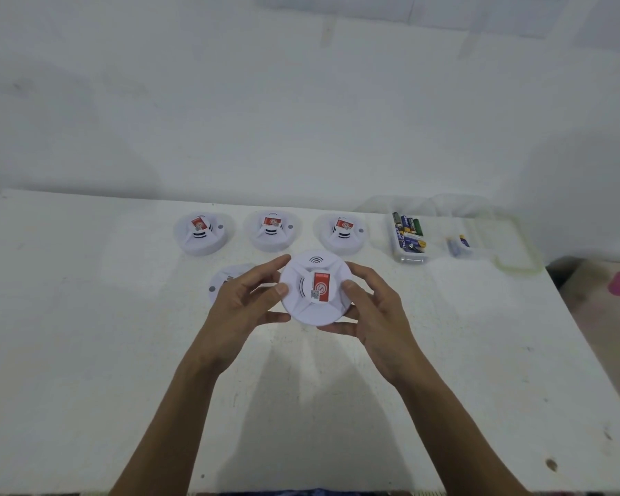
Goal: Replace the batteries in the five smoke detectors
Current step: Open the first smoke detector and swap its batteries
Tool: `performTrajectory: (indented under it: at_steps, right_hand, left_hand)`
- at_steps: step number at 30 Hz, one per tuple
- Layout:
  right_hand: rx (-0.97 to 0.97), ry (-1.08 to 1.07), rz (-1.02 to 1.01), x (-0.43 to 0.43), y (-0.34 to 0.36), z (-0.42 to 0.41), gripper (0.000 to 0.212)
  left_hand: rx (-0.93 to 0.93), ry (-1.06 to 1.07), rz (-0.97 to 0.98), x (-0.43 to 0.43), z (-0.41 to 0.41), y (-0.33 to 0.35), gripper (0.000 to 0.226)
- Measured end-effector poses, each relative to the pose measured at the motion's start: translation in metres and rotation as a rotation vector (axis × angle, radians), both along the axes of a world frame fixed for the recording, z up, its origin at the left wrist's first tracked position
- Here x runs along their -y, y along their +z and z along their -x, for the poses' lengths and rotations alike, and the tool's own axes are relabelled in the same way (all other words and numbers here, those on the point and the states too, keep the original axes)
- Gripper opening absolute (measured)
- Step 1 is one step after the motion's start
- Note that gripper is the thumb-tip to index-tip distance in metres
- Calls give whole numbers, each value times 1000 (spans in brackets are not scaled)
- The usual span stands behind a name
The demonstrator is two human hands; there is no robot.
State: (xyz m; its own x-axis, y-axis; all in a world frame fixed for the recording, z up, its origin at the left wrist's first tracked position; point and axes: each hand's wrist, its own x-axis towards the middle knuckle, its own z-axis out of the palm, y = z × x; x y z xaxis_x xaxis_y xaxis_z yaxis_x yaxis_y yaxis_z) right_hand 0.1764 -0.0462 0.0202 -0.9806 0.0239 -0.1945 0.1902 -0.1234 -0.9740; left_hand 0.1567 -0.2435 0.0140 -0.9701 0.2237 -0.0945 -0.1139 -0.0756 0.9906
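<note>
White smoke detector [315,291] gripped by left hand [242,309] and right hand [376,316]; fingers [271,266] curled round rim.

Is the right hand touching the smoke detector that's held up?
Touching. Head view: the right hand grips the held smoke detector, thumb on its face, fingers under its rim.

Both hands, left [242,305] and right [374,316], hold a white smoke detector [315,291] above the table [86,334].

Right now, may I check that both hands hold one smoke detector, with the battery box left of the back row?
Not quite: in the head view the battery box sits right of the back row; the rest is right.
</note>
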Motion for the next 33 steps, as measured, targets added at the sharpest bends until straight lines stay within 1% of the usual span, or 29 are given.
performTrajectory:
  at_steps: [7, 14, 26, 33]
  right_hand:
    - [-12, 11, 6, 0, 0, -2, 24]
    - [4, 5, 5, 0, 0, -3, 29]
    - [3, 3, 23, 0, -1, -3, 29]
    - [38, -18, 22, 0, -5, -1, 28]
  left_hand:
    - [0, 1, 14, 0, 0, 0, 43]
    - [-1, 1, 10, 0, -2, 1, 43]
    - [6, 7, 16, 1, 0, -1, 45]
    - [1, 9, 22, 0, 0, -3, 45]
